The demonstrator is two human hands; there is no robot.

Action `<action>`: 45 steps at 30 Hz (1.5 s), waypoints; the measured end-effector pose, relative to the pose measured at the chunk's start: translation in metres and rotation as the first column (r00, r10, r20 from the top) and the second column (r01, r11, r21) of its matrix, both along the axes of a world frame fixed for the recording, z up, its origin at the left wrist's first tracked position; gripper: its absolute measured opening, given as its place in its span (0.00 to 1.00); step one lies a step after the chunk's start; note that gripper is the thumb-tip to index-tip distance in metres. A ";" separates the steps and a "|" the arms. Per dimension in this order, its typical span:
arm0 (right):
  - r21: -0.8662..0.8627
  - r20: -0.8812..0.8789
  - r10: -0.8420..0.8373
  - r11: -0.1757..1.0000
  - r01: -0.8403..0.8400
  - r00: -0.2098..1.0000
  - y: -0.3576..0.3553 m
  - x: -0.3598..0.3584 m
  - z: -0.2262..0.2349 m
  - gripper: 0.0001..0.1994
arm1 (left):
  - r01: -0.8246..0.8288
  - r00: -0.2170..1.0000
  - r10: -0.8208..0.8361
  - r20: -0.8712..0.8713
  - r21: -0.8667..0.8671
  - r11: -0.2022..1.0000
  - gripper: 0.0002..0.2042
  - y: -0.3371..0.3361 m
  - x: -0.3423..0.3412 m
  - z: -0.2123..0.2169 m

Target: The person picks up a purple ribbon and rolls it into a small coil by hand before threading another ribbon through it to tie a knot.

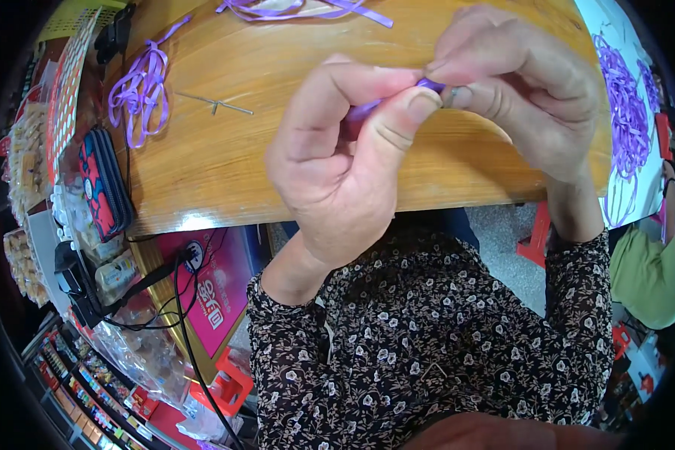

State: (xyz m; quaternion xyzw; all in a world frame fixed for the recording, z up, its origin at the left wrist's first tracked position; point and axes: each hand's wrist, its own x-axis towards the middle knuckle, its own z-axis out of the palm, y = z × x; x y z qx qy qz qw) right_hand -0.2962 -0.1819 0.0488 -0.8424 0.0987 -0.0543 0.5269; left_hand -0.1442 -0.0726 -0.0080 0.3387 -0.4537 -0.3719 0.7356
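Note:
Both hands meet above the wooden table, toward its right side. Between the thumb and fingers of my left hand a purple ribbon is pinched, and part of it shows inside the curled fingers. My right hand is closed too, its thumb and index fingertips pressed together at the ribbon's end. The fingertips hide most of the ribbon there. To the left on the table lie a loose bundle of purple ribbon and some thin metal wire pieces.
More purple ribbon lies at the far edge. On a white table at right is a heap of purple ribbon, near a person in a green top. A patterned zip case, black cables and red stools stand around.

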 end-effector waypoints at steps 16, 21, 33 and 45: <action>0.119 0.365 -0.483 0.872 0.475 0.796 0.013 0.007 -0.032 0.10 | 0.091 0.993 -0.079 -0.091 0.142 0.986 0.08 -0.002 0.013 -0.004; 0.249 0.370 -0.511 0.859 0.447 0.775 0.011 0.010 -0.036 0.08 | 0.111 0.992 -0.103 -0.075 0.122 0.986 0.09 0.000 0.019 -0.004; 0.176 0.415 -0.515 0.855 0.489 0.750 0.007 0.007 -0.035 0.08 | 0.120 0.990 -0.105 -0.089 0.179 0.976 0.06 0.006 0.021 -0.002; -0.664 0.720 0.066 0.356 0.657 0.691 -0.002 0.016 -0.010 0.10 | -0.166 0.961 0.132 0.244 0.122 0.979 0.06 0.025 0.027 0.012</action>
